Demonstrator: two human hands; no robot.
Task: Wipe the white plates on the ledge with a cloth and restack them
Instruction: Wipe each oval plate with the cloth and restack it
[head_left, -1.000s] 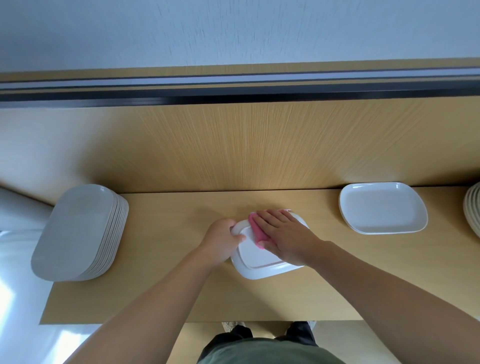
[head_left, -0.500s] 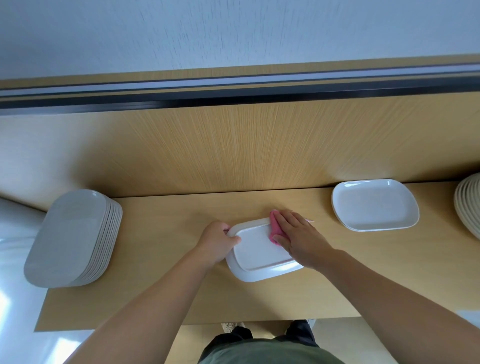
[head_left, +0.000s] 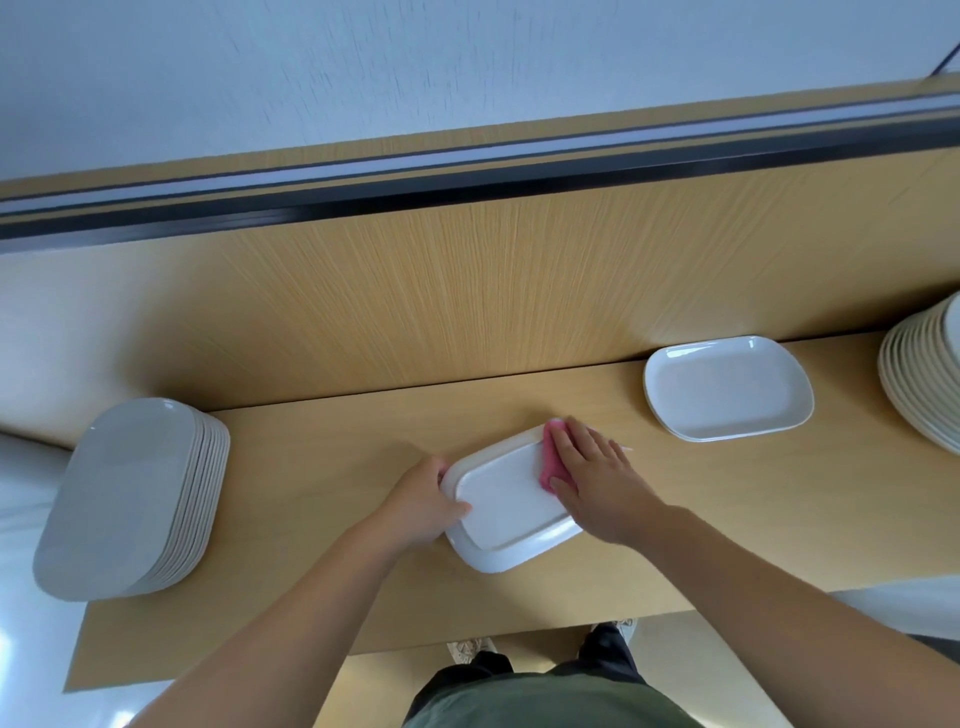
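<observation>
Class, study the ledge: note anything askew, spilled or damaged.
Nothing spilled or broken. Only the middle plate, under the pink cloth, sits skewed to the ledge edge, unlike the right-hand plate, which lies squarer.

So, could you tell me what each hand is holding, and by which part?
The left hand grips the plate by its left rim; the right hand presses the pink cloth flat on it.

White plate (head_left: 506, 506) flat on ledge (head_left: 311, 519), pink cloth (head_left: 550, 462) atop

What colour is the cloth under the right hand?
Pink. The cloth shows best in the head view, under the right hand on the plate.
</observation>
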